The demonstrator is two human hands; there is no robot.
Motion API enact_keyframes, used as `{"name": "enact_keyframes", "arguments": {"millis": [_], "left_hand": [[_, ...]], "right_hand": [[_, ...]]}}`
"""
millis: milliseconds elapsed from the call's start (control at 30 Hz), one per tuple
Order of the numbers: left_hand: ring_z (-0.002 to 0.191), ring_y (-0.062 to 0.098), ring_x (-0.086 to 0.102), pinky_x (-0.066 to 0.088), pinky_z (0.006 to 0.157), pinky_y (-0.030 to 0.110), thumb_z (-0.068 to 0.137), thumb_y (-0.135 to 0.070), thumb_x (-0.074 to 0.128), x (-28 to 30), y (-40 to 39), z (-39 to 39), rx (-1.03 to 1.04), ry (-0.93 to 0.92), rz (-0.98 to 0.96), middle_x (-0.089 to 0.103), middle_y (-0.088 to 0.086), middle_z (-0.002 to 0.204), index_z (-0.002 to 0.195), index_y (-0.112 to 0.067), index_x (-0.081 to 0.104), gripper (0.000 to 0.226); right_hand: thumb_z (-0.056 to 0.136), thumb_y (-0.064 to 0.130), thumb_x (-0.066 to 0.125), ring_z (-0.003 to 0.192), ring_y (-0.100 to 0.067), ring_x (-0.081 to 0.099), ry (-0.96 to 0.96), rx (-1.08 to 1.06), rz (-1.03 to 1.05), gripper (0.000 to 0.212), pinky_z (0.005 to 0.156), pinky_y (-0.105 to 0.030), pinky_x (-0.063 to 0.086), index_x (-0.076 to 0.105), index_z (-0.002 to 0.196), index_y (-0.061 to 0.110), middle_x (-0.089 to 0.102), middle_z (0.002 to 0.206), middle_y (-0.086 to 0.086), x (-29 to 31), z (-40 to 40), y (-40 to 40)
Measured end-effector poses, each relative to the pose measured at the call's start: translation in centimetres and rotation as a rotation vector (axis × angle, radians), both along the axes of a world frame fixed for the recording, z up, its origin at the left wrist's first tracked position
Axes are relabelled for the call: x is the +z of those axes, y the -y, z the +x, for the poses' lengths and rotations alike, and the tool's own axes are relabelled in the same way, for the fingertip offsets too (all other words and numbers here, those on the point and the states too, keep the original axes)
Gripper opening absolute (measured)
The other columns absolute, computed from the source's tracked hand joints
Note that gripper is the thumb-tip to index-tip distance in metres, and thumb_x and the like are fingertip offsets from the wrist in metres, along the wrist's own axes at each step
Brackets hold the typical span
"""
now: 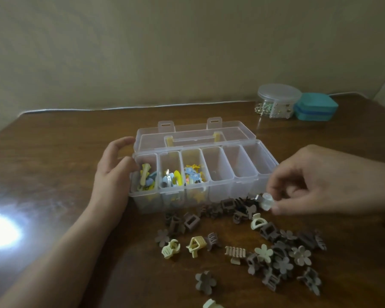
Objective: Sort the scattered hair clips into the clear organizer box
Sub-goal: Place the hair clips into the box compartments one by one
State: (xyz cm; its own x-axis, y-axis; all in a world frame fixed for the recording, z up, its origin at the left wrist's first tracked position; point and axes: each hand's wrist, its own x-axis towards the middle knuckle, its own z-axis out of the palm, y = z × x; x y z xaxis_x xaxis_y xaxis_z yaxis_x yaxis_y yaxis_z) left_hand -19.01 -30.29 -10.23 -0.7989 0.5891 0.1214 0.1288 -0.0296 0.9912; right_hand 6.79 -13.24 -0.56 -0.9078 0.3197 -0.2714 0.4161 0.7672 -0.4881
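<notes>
Pinching a small translucent white clip (266, 201) between thumb and fingertips, my right hand (325, 181) hovers just off the front right corner of the clear organizer box (218, 192). My left hand (115, 172) rests against the box's left end, fingers loosely curved around that corner, steadying it without clasping anything else.

The box sits in the middle of a dark brown wooden table (53, 163), lid (195, 135) folded back flat behind it. It has six long compartments side by side. The three on the left hold colourful clips (171, 177) in yellow, blue and white; the three on the right look empty, though the plastic is cloudy.

Scattered clips (276, 247) lie in front of the box and to its right: mostly brown claw clips and flower shapes, with a few cream ones mixed in. The nearest brown ones touch the box's front wall.

At the far right of the table, well apart, stand a round clear container (278, 101) and a teal case (315, 106), touching each other. Open tabletop stretches left of the box, where a bright glare (0, 230) falls. A beige wall (187, 45) rises behind the table's far edge.
</notes>
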Motion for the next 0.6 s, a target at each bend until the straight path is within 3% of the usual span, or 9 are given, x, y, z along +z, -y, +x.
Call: {"name": "enact_keyframes", "arguments": {"millis": [100, 200, 267, 333, 400, 467, 600], "left_hand": [[0.082, 0.004, 0.07, 0.055, 0.061, 0.027, 0.07, -0.018, 0.051, 0.1, 0.1, 0.2, -0.027, -0.01, -0.001, 0.072, -0.02, 0.088, 0.122, -0.029, 0.058, 0.053], [0.083, 0.007, 0.071, 0.055, 0.059, 0.025, 0.073, -0.018, 0.053, 0.2, 0.1, 0.3, -0.036, 0.01, -0.003, 0.071, -0.01, 0.092, 0.124, -0.029, 0.057, 0.053], [0.085, 0.012, 0.071, 0.055, 0.059, 0.026, 0.067, -0.022, 0.052, 0.3, 0.2, 0.4, -0.04, 0.018, -0.01, 0.07, -0.004, 0.099, 0.125, -0.03, 0.057, 0.058], [0.084, 0.011, 0.071, 0.057, 0.062, 0.03, 0.067, -0.023, 0.051, 0.4, 0.2, 0.4, -0.046, 0.007, -0.01, 0.068, -0.003, 0.102, 0.126, -0.029, 0.056, 0.06], [0.087, 0.012, 0.07, 0.057, 0.065, 0.032, 0.068, -0.025, 0.052, 0.4, 0.3, 0.5, -0.06, 0.004, -0.007, 0.067, -0.003, 0.104, 0.128, -0.029, 0.054, 0.06], [0.094, 0.015, 0.069, 0.057, 0.067, 0.032, 0.068, -0.027, 0.053, 0.4, 0.3, 0.4, -0.081, 0.009, -0.01, 0.066, 0.0, 0.11, 0.128, -0.031, 0.052, 0.061], [0.097, 0.015, 0.068, 0.056, 0.07, 0.031, 0.067, -0.028, 0.053, 0.2, 0.1, 0.4, -0.07, 0.009, -0.002, 0.066, 0.0, 0.112, 0.126, -0.033, 0.054, 0.059]], "right_hand": [[0.074, 0.035, 0.076, 0.045, -0.002, 0.046, -0.195, 0.017, -0.171, 0.01, 0.047, -0.017, 0.04, 0.072, 0.08, 0.028, 0.056, 0.051, 0.008, 0.0, -2.5, 1.7], [0.073, 0.039, 0.077, 0.043, -0.003, 0.046, -0.361, -0.083, -0.156, 0.018, 0.044, -0.014, 0.038, 0.074, 0.076, 0.022, 0.059, 0.053, 0.009, -0.6, -6.5, 3.2], [0.076, 0.044, 0.076, 0.058, -0.005, 0.061, -0.387, -0.185, -0.112, 0.023, 0.057, -0.016, 0.049, 0.076, 0.076, 0.021, 0.07, 0.068, 0.009, -1.1, -9.2, 3.7], [0.079, 0.047, 0.074, 0.073, -0.005, 0.065, -0.332, -0.2, 0.005, 0.026, 0.072, -0.03, 0.058, 0.076, 0.075, 0.022, 0.073, 0.077, 0.007, -1.6, -11.3, 4.2], [0.079, 0.051, 0.071, 0.071, -0.005, 0.062, -0.298, -0.159, 0.191, 0.027, 0.068, -0.036, 0.057, 0.073, 0.072, 0.025, 0.069, 0.072, 0.009, -2.0, -12.4, 5.0], [0.082, 0.056, 0.065, 0.068, -0.002, 0.056, -0.298, -0.103, 0.355, 0.029, 0.056, -0.027, 0.046, 0.069, 0.073, 0.028, 0.063, 0.069, 0.012, -2.2, -12.6, 5.7], [0.085, 0.055, 0.061, 0.065, 0.001, 0.054, -0.369, -0.027, 0.369, 0.028, 0.055, -0.023, 0.041, 0.071, 0.078, 0.029, 0.06, 0.067, 0.014, -1.5, -11.1, 5.0]]}}
